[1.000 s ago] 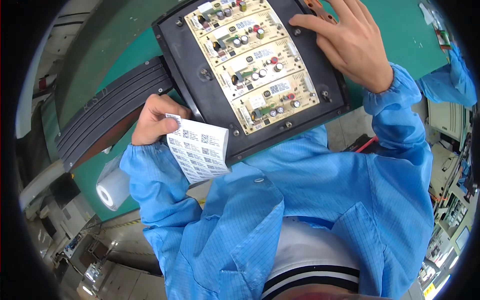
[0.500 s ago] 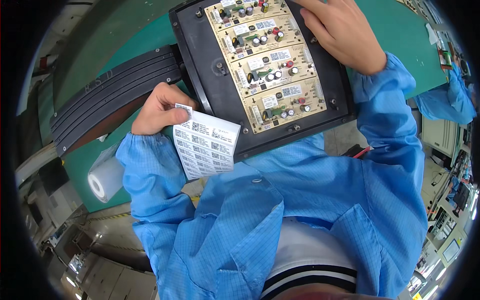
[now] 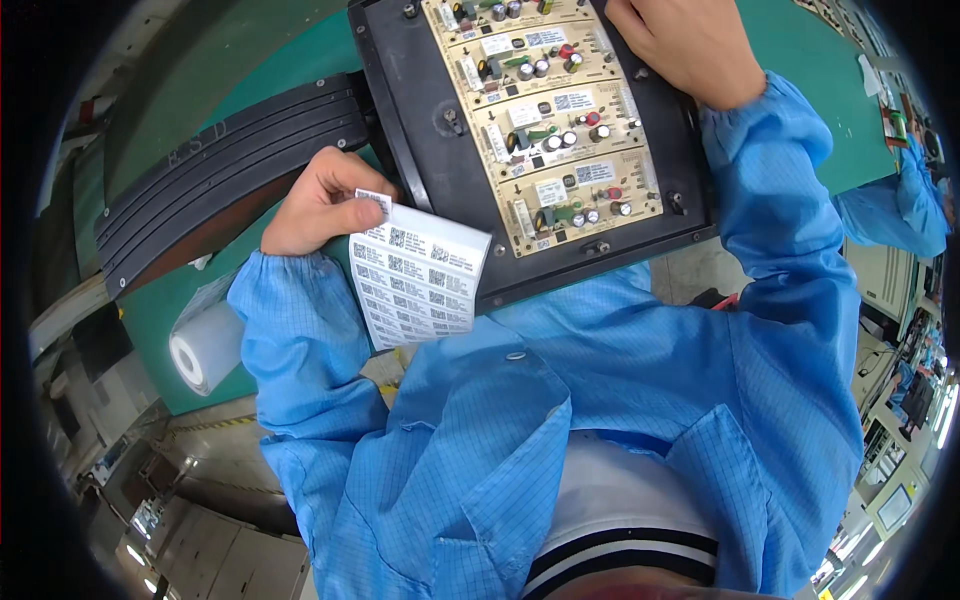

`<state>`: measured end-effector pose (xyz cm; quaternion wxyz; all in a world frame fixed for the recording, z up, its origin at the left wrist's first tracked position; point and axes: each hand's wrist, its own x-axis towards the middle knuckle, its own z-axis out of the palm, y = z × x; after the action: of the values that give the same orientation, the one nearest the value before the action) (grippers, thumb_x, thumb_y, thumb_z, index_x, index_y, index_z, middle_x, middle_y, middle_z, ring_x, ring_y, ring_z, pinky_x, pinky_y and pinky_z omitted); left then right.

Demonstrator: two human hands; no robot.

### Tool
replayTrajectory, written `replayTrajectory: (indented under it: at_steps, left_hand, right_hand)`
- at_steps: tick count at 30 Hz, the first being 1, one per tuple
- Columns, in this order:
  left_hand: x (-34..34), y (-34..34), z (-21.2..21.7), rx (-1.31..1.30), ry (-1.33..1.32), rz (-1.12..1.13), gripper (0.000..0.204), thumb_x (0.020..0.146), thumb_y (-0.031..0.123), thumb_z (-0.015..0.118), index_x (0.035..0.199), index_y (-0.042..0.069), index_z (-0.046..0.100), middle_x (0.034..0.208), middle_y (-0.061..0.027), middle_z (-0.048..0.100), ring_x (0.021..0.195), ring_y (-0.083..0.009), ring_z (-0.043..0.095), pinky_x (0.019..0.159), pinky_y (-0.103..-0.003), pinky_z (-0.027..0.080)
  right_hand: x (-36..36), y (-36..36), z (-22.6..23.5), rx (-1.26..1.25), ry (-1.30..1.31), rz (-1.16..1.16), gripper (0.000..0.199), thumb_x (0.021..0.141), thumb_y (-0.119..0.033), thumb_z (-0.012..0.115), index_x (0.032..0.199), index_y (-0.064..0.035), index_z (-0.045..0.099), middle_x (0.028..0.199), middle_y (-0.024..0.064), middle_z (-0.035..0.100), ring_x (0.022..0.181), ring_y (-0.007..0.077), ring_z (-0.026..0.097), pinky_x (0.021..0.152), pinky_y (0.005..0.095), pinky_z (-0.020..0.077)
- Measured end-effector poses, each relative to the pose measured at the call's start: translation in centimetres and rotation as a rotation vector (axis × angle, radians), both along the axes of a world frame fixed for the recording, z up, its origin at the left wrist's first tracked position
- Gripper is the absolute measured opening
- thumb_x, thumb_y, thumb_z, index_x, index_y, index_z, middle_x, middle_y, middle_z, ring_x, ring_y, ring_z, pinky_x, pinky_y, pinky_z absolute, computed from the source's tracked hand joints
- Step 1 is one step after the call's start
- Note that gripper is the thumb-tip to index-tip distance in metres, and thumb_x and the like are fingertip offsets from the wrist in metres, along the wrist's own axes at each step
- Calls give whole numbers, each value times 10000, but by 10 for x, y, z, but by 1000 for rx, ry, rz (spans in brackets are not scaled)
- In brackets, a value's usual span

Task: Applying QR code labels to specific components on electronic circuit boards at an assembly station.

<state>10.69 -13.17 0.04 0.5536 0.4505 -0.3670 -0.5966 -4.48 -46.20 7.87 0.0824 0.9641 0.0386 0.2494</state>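
My left hand point(image 3: 322, 205) is closed on a white label sheet point(image 3: 418, 282), pinching its top corner between thumb and fingers. Rows of small printed code labels cover the sheet, which hangs over the near left corner of a black tray point(image 3: 415, 130). A panel of several tan circuit boards point(image 3: 575, 185) lies in that tray, carrying capacitors, white blocks and code labels. Over the tray's far right side is my right hand point(image 3: 690, 45), by the farthest visible board. Its fingertips pass beyond the upper picture edge, so what they touch is hidden.
A black curved, ribbed rail point(image 3: 230, 175) adjoins the tray on the left. Below it, a roll of clear film point(image 3: 200, 350) rests on the green table point(image 3: 800, 110). Another person's blue sleeve point(image 3: 895, 205) shows at the far right. Metal posts stick up around the tray.
My right hand has shifted toward the upper edge, and its fingers show less. The boards and tray sit slightly higher and farther right in view. My left hand keeps hold of the label sheet.
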Motion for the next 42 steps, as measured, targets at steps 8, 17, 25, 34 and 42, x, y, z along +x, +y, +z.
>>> replayTrajectory:
  at_steps: [8, 17, 25, 34, 42]
  left_hand:
    - [-4, 5, -2, -22, 36, 96, 308, 832, 207, 775, 959, -70, 728, 819, -114, 720, 738, -108, 654, 654, -251, 512]
    - [-4, 0, 0, 15, 10, 79, 341, 829, 250, 777, 945, -68, 730, 796, -116, 719, 726, -118, 659, 654, -251, 513]
    - [-8, 0, -1, -29, -34, 144, 357, 831, 288, 768, 843, -63, 705, 760, -87, 682, 696, -108, 617, 628, -257, 490]
    - [1, 0, 1, -10, -14, 12, 381, 839, 293, 759, 798, -79, 687, 730, -72, 661, 678, -94, 590, 603, -266, 464]
    - [2, 6, 3, 11, -112, 34, 346, 834, 247, 780, 763, -68, 656, 702, -67, 634, 670, -108, 565, 602, -273, 433]
  right_hand:
    - [-70, 76, 32, 588, 555, 263, 317, 821, -23, 597, 1129, -36, 669, 870, 133, 608, 757, 282, 603, 705, 386, 495]
    - [-78, 97, 6, 548, 478, 213, 289, 785, -233, 772, 1017, -80, 690, 919, 103, 612, 761, 298, 602, 702, 398, 501]
    - [-69, 52, 67, 712, 356, 458, 407, 851, -313, 726, 1080, 1, 605, 947, 99, 633, 796, 237, 619, 701, 373, 513]
    - [-59, 29, 41, 1124, -738, -5, 484, 1006, -479, 494, 1075, -10, 597, 946, 102, 668, 819, 161, 684, 706, 286, 574]
    - [-19, 13, 67, 1499, -717, -137, 525, 1031, -458, 431, 1218, 8, 584, 1064, 122, 692, 913, 218, 698, 806, 328, 584]
